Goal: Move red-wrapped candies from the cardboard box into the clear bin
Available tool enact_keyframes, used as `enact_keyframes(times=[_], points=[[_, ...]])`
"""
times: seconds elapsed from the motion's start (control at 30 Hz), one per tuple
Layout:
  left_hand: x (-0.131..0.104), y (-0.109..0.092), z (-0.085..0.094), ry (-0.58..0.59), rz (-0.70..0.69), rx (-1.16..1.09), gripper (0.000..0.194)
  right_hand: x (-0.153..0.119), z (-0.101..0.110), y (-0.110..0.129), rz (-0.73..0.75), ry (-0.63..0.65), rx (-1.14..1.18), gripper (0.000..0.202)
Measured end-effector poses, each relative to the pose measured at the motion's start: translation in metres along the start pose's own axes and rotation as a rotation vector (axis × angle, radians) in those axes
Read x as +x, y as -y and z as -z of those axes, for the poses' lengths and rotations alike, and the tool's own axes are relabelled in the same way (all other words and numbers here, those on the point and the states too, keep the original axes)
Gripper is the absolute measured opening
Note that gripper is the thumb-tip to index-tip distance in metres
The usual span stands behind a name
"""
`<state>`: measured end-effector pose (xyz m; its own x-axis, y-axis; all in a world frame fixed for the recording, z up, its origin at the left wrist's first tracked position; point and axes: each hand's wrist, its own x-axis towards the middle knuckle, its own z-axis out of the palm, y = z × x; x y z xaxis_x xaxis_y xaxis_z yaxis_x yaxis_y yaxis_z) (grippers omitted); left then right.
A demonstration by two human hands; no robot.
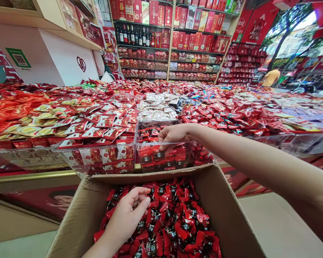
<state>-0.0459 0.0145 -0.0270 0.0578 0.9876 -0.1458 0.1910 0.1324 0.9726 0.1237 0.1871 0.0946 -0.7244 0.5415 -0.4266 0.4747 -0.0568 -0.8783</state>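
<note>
My left hand [131,208] is over an open cardboard box [72,218] of red-and-black wrapped candies [174,222]. Its fingers are loosely curled, with a gap between thumb and forefinger and nothing visible between them. Beyond the box's far edge stands a clear plastic bin [190,148] of the same kind of candies, lying in rows. My right hand [173,136] reaches into this bin from the right, its bent fingers closed at a wrapped candy [159,155]. The bin's wall and the hand partly cover the fingertips.
Left of the bin is another clear bin [93,152] with red-and-white packets. Heaps of wrapped sweets [97,107] spread across the wide counter. Shelves [170,39] with bottles and red boxes rise behind. A person in yellow [271,78] is outside at the right.
</note>
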Motion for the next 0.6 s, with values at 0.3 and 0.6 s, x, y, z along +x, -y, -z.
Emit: enact_keyframes(times=[0.3,0.6], points=[[-0.001,0.0007,0.0006,0.009,-0.003,0.032,0.022,0.0095,0.0085,-0.0078,-0.015,0.048,-0.105,0.026],[-0.0001,0.0021,-0.0001,0.018,-0.015,0.099,0.019,0.0015,0.0069,-0.0029,-0.032,0.097,-0.169,0.026]])
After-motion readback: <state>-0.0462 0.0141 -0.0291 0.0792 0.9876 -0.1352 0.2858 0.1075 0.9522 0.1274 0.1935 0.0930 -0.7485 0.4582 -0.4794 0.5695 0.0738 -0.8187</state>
